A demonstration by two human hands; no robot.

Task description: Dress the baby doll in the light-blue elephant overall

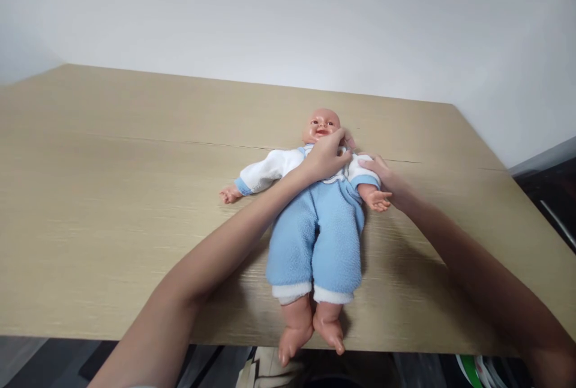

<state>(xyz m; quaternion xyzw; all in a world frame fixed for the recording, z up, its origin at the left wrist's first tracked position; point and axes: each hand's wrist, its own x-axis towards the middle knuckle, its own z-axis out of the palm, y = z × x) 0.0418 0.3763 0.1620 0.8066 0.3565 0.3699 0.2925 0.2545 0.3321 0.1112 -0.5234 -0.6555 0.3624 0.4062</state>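
A baby doll (315,238) lies on its back on the wooden table, dressed in a white top and fluffy blue trousers. Its head points to the far side and its bare feet reach the near edge. My left hand (327,155) crosses its chest, fingers bent and closed at the collar and shoulder by the doll's neck. With thumb in front and fingers behind, my right hand (387,177) grips the white sleeve (360,167) on the arm at the right. The other sleeve (265,171) lies stretched out to the left, the doll's small hand showing at its blue cuff.
The pale wooden table (112,208) has a thin seam running across it. A white wall (270,22) rises behind it. At the right edge stands a dark object (551,187). Below the near edge, a beige item (265,369) and a green-and-white item (470,370) show partly.
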